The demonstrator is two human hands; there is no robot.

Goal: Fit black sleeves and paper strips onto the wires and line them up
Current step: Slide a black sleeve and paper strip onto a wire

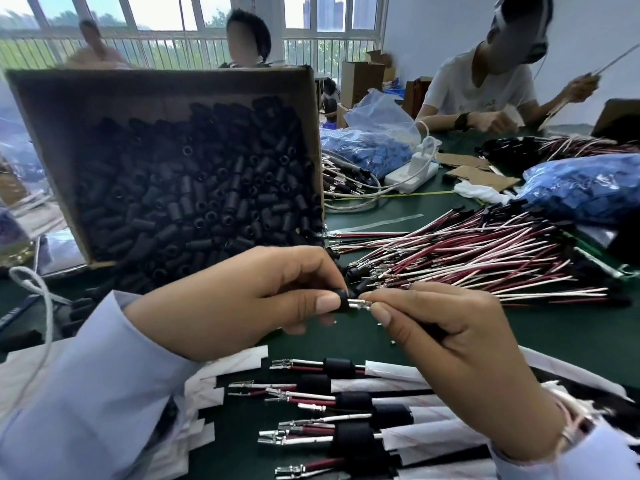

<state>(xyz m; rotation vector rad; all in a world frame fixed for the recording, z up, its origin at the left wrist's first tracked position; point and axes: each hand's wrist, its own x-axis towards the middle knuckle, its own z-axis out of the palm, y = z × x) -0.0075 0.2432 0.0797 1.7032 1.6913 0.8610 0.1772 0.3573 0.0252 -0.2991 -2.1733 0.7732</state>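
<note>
The left hand (242,299) pinches one black sleeve (343,297) between thumb and forefinger. Just beside it, the right hand (450,334) pinches a wire (359,304) close behind its metal ends, which touch the mouth of the sleeve. Nearer to the person lie about six finished wires (346,400) in a row, each with a sleeve and a paper strip (408,372). Behind the hands a tilted cardboard box (69,109) holds very many sleeves, and a large pile of red and white wires (467,251) lies on the green table (554,327). Other persons sit at the far side, before large windows (156,15).

soft window daylight, warped blurry edges
</note>
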